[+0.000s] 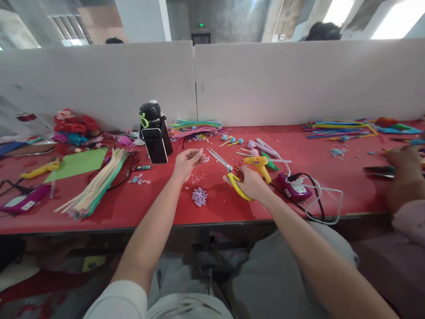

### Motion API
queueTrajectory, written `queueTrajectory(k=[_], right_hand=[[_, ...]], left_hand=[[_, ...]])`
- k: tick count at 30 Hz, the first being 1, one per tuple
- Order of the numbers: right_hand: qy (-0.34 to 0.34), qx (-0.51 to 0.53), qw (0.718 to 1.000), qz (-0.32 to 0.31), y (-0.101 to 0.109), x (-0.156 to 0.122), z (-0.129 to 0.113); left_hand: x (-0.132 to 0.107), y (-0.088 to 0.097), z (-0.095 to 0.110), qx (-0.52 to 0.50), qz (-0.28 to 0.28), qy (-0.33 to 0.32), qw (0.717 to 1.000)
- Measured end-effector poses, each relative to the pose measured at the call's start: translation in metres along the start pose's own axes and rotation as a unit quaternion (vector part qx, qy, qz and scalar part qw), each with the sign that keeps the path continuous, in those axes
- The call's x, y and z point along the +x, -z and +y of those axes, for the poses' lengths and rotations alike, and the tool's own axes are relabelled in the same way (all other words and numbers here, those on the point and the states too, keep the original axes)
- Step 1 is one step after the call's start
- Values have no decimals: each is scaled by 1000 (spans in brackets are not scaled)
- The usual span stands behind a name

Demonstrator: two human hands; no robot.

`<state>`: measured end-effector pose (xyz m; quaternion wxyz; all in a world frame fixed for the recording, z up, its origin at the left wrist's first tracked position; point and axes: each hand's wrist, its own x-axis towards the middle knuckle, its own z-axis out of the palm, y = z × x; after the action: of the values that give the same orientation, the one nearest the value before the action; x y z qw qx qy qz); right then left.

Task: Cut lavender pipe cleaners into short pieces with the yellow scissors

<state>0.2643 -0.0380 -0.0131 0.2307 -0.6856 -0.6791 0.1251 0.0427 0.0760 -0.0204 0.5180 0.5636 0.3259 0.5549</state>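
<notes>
My right hand (247, 182) grips a pair of scissors (239, 188) with yellow handles. Their metal blades point up and left, slightly parted, toward my left hand (187, 163). That hand pinches a small lilac piece (201, 152) between thumb and fingertips; its exact kind is too small to make out. Beneath my hands lies a heap of short lilac cut pieces (199, 196), and fine lilac crumbs (198, 178) are scattered above it. A yellow glue gun (258, 165) rests just beyond my right hand.
A black bottle (155, 135) stands behind my left hand, pipe cleaners (96, 184) left of it. A purple power strip (295, 188) with cables lies right. A co-worker's hand (403, 161) is at far right. A white partition (252, 84) closes off the red table (133, 212).
</notes>
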Motion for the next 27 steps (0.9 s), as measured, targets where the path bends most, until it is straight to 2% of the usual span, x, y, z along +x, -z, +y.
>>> queueTrajectory(k=[9, 18, 27], right_hand=[[20, 5, 1000, 5, -5, -2, -2], [8, -5, 1000, 2, -4, -1, -4], [16, -47, 999, -21, -1, 2, -1]], left_hand=[[-3, -8, -3, -36, -29, 37, 998], [-4, -13, -3, -31, -54, 41, 997], [-2, -10, -8, -27, -68, 37, 997]])
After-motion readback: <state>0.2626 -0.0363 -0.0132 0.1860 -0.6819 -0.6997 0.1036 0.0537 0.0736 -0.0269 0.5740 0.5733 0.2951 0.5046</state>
